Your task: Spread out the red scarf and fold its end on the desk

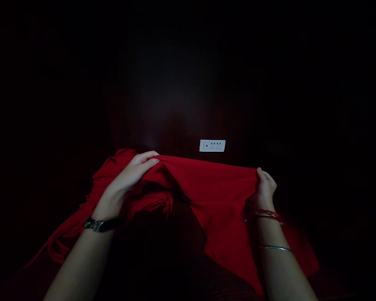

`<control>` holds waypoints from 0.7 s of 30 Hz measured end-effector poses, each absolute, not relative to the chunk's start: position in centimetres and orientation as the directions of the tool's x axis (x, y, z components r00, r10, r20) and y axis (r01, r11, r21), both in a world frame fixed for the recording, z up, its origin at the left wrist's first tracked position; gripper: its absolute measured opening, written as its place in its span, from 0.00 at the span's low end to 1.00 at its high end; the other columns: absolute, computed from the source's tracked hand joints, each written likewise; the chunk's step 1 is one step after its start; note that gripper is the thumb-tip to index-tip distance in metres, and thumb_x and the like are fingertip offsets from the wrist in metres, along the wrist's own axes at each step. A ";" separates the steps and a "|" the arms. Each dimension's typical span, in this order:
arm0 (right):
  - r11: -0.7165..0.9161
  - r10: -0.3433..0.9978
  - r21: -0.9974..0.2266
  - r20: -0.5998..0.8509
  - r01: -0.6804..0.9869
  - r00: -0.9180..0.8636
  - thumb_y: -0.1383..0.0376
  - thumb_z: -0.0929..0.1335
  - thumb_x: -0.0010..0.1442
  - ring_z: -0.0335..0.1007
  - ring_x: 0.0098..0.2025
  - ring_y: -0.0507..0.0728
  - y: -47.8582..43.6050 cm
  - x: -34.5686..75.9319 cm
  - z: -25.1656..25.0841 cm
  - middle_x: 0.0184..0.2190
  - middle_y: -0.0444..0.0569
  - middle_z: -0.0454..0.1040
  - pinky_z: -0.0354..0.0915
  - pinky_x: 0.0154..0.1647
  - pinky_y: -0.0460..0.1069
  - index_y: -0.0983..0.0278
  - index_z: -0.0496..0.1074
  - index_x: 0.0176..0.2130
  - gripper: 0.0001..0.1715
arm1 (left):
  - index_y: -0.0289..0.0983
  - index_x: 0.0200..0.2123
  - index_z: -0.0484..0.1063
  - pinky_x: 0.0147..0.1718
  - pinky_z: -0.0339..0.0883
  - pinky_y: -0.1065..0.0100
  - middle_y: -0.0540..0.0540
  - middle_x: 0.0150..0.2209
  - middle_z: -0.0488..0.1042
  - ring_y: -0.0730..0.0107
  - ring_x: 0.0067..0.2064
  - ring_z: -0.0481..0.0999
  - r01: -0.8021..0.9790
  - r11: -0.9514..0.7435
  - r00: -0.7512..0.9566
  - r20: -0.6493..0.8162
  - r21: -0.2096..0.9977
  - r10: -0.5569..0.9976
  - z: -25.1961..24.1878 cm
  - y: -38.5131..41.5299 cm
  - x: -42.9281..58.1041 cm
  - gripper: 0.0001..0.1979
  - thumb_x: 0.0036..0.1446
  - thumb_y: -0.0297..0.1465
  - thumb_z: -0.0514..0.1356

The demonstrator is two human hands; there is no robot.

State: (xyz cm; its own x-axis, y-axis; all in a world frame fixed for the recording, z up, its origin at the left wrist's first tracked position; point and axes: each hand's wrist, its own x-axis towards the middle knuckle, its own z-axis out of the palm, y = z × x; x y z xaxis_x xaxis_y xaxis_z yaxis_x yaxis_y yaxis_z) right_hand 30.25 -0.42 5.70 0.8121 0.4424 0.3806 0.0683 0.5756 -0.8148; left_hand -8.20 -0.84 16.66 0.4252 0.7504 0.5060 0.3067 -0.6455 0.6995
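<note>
your left hand point(134, 171) and right hand point(265, 188) each pinch the top edge of the red fringed scarf point(213, 188), holding it taut in the air below the white wall socket point(212, 145); that span looks straightened, the bunched end by your left wrist unsorted.

Darkness swallows nearly the whole scene: the wall and whatever lies beneath the red fringed scarf point(213, 188) cannot be made out. Both forearms are cut off by the bottom edge. The thumb of the left hand point(130, 175) is hidden under the cloth it pinches. The fingertips of the right hand point(265, 188) are tucked behind the gathered corner. The scarf's left end trails into shadow, its fringe blurring out. The white socket plate point(212, 145) is too small to count its holes. The wristwatch point(100, 225) is too dark to read.
</note>
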 end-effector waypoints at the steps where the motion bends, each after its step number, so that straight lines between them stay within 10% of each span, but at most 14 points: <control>1: 0.480 0.401 -0.857 0.407 0.191 0.821 0.55 0.67 0.44 0.62 0.25 0.51 -0.5 30.2 5.9 0.21 0.41 0.64 0.62 0.29 0.48 0.65 0.67 0.26 0.14 | 0.35 0.33 0.67 0.32 0.63 0.70 0.49 0.33 0.71 0.70 0.34 0.69 0.254 -0.615 0.443 0.475 0.747 0.760 17.3 -1.9 -8.1 0.12 0.52 0.37 0.51; 5: 0.029 0.620 -0.791 0.494 0.612 0.609 0.62 0.68 0.43 0.65 0.37 0.61 -1.0 27.4 7.0 0.29 0.51 0.69 0.59 0.41 0.56 0.65 0.71 0.29 0.10 | 0.34 0.30 0.68 0.35 0.62 0.69 0.50 0.32 0.71 0.69 0.35 0.69 0.268 -0.508 0.554 0.301 0.819 0.777 16.4 -2.3 -6.6 0.12 0.50 0.37 0.53; 8: 0.249 0.781 -0.653 0.572 0.715 0.251 0.61 0.68 0.45 0.60 0.49 0.62 -1.7 22.4 7.7 0.45 0.55 0.66 0.54 0.50 0.57 0.63 0.71 0.39 0.18 | 0.33 0.27 0.68 0.38 0.60 0.68 0.49 0.30 0.71 0.68 0.35 0.68 0.362 -0.481 0.567 0.221 0.798 0.794 14.4 -0.3 -5.5 0.11 0.49 0.35 0.52; 11: 0.502 0.859 -0.746 0.487 0.437 -0.156 0.56 0.64 0.53 0.58 0.52 0.57 -2.5 17.2 7.8 0.51 0.51 0.63 0.54 0.53 0.53 0.59 0.64 0.50 0.24 | 0.34 0.29 0.68 0.41 0.58 0.68 0.49 0.32 0.71 0.69 0.38 0.68 0.315 -0.515 0.648 0.216 0.798 0.731 13.5 0.7 -4.9 0.08 0.47 0.32 0.54; 15: 0.382 0.888 -0.905 0.304 0.186 -0.344 0.56 0.68 0.49 0.65 0.45 0.56 -3.2 13.8 7.0 0.43 0.48 0.70 0.61 0.46 0.52 0.61 0.68 0.45 0.24 | 0.35 0.32 0.67 0.41 0.58 0.69 0.48 0.35 0.70 0.70 0.39 0.67 0.174 -0.578 0.770 0.255 0.798 0.584 13.9 0.2 -4.8 0.08 0.45 0.30 0.57; 21: 0.270 0.950 -0.936 0.297 -0.228 -0.096 0.60 0.71 0.44 0.68 0.27 0.51 -3.2 16.5 7.9 0.26 0.42 0.73 0.65 0.31 0.45 0.63 0.72 0.29 0.11 | 0.34 0.29 0.66 0.31 0.56 0.72 0.52 0.28 0.65 0.73 0.31 0.64 0.448 -0.605 0.726 0.126 0.658 0.676 13.3 1.8 -6.6 0.11 0.41 0.34 0.58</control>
State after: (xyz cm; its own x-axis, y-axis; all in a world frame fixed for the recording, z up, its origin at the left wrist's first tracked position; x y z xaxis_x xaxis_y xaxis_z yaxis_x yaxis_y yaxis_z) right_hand 16.50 -3.25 7.88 -0.0964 0.9499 0.2973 -0.2276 0.2697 -0.9356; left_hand -6.55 1.79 13.33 0.7264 0.6756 0.1261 0.4484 -0.6049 0.6580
